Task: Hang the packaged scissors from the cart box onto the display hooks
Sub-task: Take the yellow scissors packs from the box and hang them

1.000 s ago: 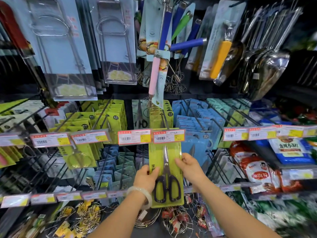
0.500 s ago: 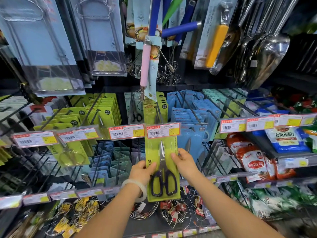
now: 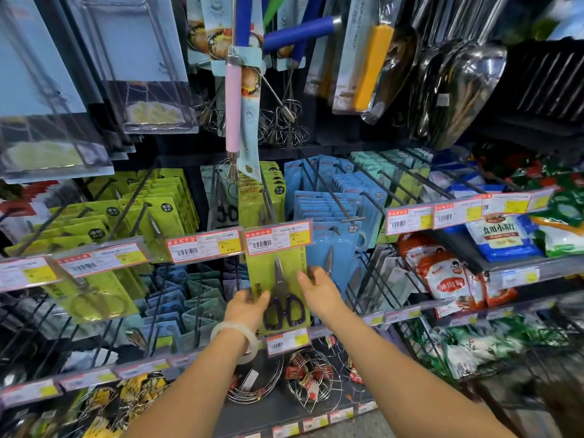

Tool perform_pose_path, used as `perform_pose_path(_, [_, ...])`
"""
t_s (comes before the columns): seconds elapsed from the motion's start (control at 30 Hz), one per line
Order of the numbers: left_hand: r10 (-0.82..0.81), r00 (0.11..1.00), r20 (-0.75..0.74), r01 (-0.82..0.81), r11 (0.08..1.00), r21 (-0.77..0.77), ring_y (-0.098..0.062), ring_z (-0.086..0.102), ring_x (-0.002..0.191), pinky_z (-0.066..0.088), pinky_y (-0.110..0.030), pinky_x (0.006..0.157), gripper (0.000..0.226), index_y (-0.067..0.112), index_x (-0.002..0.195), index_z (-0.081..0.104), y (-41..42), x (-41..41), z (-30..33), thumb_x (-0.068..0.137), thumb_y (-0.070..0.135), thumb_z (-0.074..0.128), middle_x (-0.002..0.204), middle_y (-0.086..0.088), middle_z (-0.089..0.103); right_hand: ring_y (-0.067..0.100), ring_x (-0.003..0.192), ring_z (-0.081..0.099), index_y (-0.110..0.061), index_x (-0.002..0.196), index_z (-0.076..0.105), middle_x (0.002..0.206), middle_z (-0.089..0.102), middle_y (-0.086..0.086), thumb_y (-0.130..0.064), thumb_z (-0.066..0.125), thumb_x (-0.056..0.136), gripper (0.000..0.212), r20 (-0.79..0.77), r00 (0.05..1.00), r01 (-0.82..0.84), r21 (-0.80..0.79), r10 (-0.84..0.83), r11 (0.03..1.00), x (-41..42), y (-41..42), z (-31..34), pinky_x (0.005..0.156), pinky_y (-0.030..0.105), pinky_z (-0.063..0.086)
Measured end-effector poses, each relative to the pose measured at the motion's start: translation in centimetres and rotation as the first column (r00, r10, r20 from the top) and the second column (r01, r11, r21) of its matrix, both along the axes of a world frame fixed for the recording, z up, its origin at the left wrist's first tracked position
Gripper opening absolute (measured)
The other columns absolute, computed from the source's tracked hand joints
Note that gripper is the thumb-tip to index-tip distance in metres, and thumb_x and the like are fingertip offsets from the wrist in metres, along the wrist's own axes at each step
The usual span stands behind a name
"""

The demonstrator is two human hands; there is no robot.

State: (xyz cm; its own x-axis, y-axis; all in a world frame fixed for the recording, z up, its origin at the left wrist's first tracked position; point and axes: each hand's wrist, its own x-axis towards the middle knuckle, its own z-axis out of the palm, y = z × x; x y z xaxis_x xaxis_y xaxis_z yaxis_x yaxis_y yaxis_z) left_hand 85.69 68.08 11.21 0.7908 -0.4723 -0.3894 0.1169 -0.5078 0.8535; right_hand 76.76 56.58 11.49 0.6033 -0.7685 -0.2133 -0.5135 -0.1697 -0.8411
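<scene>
Two bare forearms reach up from the near edge toward a rack of hooks. The left hand (image 3: 246,306), with a pale, smooth bangle (image 3: 235,338) on its wrist, pinches the lower left edge of the scissors package (image 3: 278,292), thumb on the front. The right hand (image 3: 319,292) holds the package's right edge, fingers curled behind the card. This package is a flat, yellow-green card with steel blades and dark looped handles showing on its face; it hangs upright, its top hidden behind a red-and-yellow price tag (image 3: 277,238) on the hook's near end. Just behind it, more yellow-green cards (image 3: 262,197) are stacked along the same wire hook. Blue carded packs (image 3: 331,203) hang just to the right. Farther up hang a pink-handled whisk (image 3: 234,102) and shiny metal scoops (image 3: 467,90).
</scene>
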Motion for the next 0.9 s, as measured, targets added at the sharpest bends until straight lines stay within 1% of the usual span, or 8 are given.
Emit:
perform_pose_path(0.07, [-0.007,1.000,-0.013,0.008,0.999,0.041,-0.031,0.052,0.121,0.041,-0.037,0.102,0.060,0.007,0.139,0.040,-0.4,-0.5,-0.5,0.089,0.032,0.061,0.136,-0.013,0.052,0.028,0.127,0.046,-0.006,0.140,0.033,0.139,0.047,0.014,-0.038,0.041,0.098,0.054,-0.033,0.999,0.013,-0.010,-0.013,1.000,-0.6,-0.2,-0.4,0.103,0.033,0.036])
perform_pose_path(0.17, [-0.083,0.996,0.016,0.080,0.989,0.126,-0.034,0.049,0.125,0.040,-0.037,0.102,0.067,0.006,0.142,0.032,-1.1,-1.4,-1.6,0.087,0.029,0.063,0.139,-0.014,0.047,0.027,0.130,0.044,-0.005,0.141,0.033,0.142,0.044,0.013,-0.035,0.043,0.098,0.053,-0.103,0.995,0.010,-0.007,-0.010,1.000,-2.4,-0.2,-1.1,0.105,0.032,0.035])
perform_pose_path(0.27, [-0.351,0.924,0.150,0.272,0.882,0.385,-0.035,0.039,0.133,0.035,-0.039,0.109,0.079,0.011,0.147,0.021,-1.8,-3.4,-2.4,0.085,0.035,0.064,0.147,-0.016,0.037,0.025,0.120,0.051,-0.009,0.132,0.042,0.132,0.051,0.014,-0.030,0.048,0.096,0.042,-0.191,0.981,0.024,-0.016,-0.027,1.000,-5.6,-0.1,-2.3,0.102,0.033,0.039])
perform_pose_path(0.37, [-0.662,0.702,0.264,0.430,0.689,0.584,-0.031,0.021,0.143,0.025,-0.039,0.117,0.080,0.015,0.150,0.013,-3.6,-6.6,-2.6,0.088,0.040,0.057,0.156,-0.012,0.019,0.030,0.123,0.048,-0.006,0.134,0.040,0.135,0.048,0.016,-0.027,0.052,0.094,0.046,-0.319,0.948,-0.003,-0.036,-0.008,0.999,-9.7,-0.3,-3.3,0.103,0.036,0.040])
perform_pose_path(0.5, [-0.866,0.405,0.294,0.534,0.485,0.692,-0.029,0.007,0.147,0.015,-0.038,0.120,0.074,0.019,0.151,0.010,-7.0,-12.4,-1.6,0.092,0.034,0.052,0.159,-0.009,0.006,0.031,0.121,0.050,-0.009,0.131,0.044,0.132,0.050,0.015,-0.032,0.056,0.090,0.049,-0.401,0.912,0.050,-0.105,-0.088,0.993,-15.6,-1.1,-3.6,0.096,0.035,0.045])
perform_pose_path(0.7, [-0.960,0.060,0.274,0.622,0.251,0.742,-0.032,0.001,0.147,0.012,-0.045,0.120,0.070,0.022,0.150,0.009,-11.3,-23.0,-0.6,0.094,0.030,0.049,0.159,-0.010,0.002,0.033,0.122,0.045,-0.008,0.128,0.045,0.129,0.048,0.015,-0.033,0.056,0.090,0.047,-0.514,0.826,0.157,-0.184,-0.231,0.970,-26.6,-2.4,-2.9,0.097,0.037,0.041])
perform_pose_path(0.8, [-0.960,-0.062,0.274,0.625,0.177,0.760,-0.030,0.000,0.147,0.010,-0.043,0.120,0.073,0.022,0.151,0.007,-12.5,-28.4,-0.1,0.093,0.033,0.050,0.160,-0.009,0.001,0.032,0.125,0.043,-0.009,0.131,0.042,0.134,0.046,0.013,-0.032,0.058,0.089,0.050,-0.569,0.778,0.181,-0.204,-0.267,0.962,-32.4,-2.2,-2.7,0.099,0.036,0.035])
perform_pose_path(0.9, [-0.946,-0.156,0.284,0.637,0.123,0.761,-0.029,0.001,0.148,0.011,-0.042,0.120,0.071,0.020,0.151,0.008,-13.5,-33.5,0.7,0.094,0.030,0.049,0.159,-0.010,0.001,0.033,0.122,0.045,-0.009,0.125,0.044,0.130,0.046,0.014,-0.034,0.058,0.089,0.047,-0.583,0.742,0.269,-0.193,-0.331,0.944,-37.7,-2.3,-2.5,0.095,0.037,0.038])
